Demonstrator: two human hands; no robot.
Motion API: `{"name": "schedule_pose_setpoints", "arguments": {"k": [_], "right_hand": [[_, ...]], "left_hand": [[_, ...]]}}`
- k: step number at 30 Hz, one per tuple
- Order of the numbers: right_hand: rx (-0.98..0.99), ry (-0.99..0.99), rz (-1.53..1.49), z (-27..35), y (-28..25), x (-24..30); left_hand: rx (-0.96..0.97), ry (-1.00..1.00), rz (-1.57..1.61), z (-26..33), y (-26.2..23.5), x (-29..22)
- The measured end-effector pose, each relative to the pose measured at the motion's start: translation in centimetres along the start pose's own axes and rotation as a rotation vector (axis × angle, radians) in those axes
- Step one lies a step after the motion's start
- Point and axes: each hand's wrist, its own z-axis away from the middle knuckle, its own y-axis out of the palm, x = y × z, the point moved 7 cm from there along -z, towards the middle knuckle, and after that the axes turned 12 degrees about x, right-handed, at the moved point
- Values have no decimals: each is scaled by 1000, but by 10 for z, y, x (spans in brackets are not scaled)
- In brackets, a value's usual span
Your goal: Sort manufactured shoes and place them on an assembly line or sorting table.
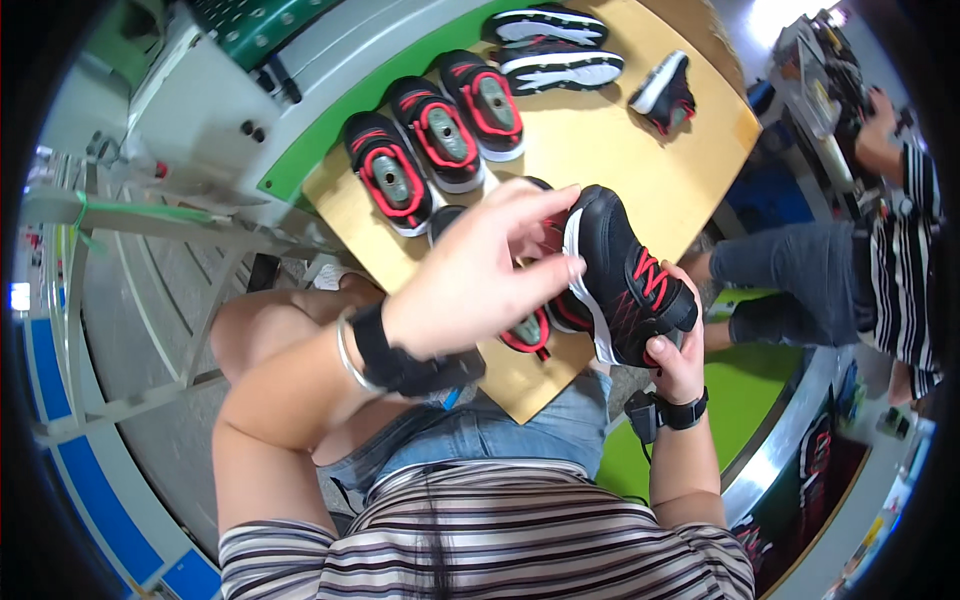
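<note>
You cradle the black-and-red shoe (625, 275) from below in your closed right hand (680, 360), above the wooden board (590, 140), so your left hand (480, 275), fingers pinched, can work its collar.

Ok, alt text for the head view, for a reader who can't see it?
Both hands hold a black-and-red shoe above a wooden board: right hand underneath, left hand at its heel. More shoes lie on the board.

Left hand (470, 275) pinching with curled fingers, right hand (678, 355) cupped beneath
</note>
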Motion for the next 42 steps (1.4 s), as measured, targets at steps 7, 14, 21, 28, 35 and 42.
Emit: {"name": "schedule_pose_setpoints", "arguments": {"k": [7, 14, 21, 28, 35, 42], "right_hand": [[-155, 166, -110, 113, -60, -14], [-275, 372, -47, 189, -72, -50], [-226, 421, 34, 171, -61, -56], [-213, 494, 67, 169, -59, -51], [-173, 508, 142, 162, -56, -39], [-160, 510, 197, 157, -57, -34]], "left_hand": [[251, -371, 919, 0, 168, 60], [263, -712, 1230, 19, 257, 140], [234, -765, 1220, 26, 249, 176], [255, -804, 1262, 30, 254, 183], [280, -783, 1266, 31, 253, 184], [309, -788, 1289, 30, 248, 179]]}}
